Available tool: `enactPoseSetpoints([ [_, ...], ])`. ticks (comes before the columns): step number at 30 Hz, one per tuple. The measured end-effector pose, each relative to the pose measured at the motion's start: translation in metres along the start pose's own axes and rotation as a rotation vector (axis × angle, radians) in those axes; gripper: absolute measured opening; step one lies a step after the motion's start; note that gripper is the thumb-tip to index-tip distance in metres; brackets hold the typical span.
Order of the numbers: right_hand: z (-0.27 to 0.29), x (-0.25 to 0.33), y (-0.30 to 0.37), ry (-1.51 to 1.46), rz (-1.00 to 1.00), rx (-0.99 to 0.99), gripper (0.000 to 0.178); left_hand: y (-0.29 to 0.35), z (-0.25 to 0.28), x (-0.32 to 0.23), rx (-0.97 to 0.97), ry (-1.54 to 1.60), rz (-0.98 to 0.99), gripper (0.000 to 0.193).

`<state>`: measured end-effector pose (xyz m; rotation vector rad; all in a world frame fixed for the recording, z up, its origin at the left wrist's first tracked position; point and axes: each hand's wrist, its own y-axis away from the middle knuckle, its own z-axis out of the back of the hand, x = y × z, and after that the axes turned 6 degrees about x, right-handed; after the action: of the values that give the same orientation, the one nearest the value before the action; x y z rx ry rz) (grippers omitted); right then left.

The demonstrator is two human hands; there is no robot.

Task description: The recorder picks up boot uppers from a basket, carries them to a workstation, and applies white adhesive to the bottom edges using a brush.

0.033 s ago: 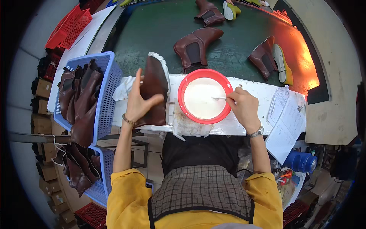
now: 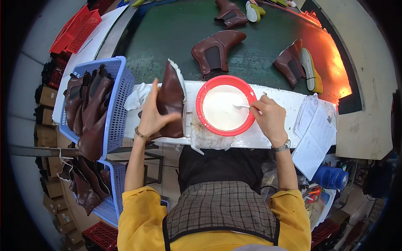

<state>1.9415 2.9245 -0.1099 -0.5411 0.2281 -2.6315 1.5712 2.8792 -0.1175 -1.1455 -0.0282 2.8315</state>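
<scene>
Brown leather boot upper (image 2: 169, 100) sits centre-left of frame, stood on edge w/ its white-lined sole side turned up and right, gripped by the left hand (image 2: 151, 119), fingers wrapped round its near face and thumb across the front. Right hand (image 2: 268, 117), centre-right, is closed on a small brush (image 2: 247, 107) whose tip lies in the white paste inside the red bowl (image 2: 226, 105). Vs. the other frame, taken at the same instant, nothing has shifted: boot, bowl and both hands match, so no change to report; judging by that, the brush is loading paste and the boot is held ready beside it, not yet touched by the brush. Bowl rests on the white bench (image 2: 289, 102), just right of the boot. Blue basket (image 2: 119, 98) at left holds more brown uppers; a second one is below it, lower left. Green conveyor (image 2: 176, 33) across the top carries other boots, some w/ yellow-green lasts. Papers (image 2: 314, 134) lie at the bench's right end.
</scene>
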Motion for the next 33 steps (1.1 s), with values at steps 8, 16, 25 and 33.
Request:
enactPoseSetpoints([
  [8,0.006,-0.002,0.006,-0.120,-0.110,-0.024,0.012,0.062,-0.009,0.030,0.133,-0.500,0.101,0.144],
  [16,0.004,-0.011,0.017,-0.273,-0.171,-0.002,0.016,0.062,-0.002,0.034,-0.160,-0.038,0.012,0.095],
  [25,0.018,0.007,0.010,-0.474,-0.134,-0.079,0.011,0.060,-0.002,-0.028,-0.188,-0.110,-0.193,0.091],
  [33,0.021,0.019,-0.020,-0.592,0.039,-0.186,0.010,0.055,-0.008,-0.060,-0.107,-0.098,-0.456,0.083],
])
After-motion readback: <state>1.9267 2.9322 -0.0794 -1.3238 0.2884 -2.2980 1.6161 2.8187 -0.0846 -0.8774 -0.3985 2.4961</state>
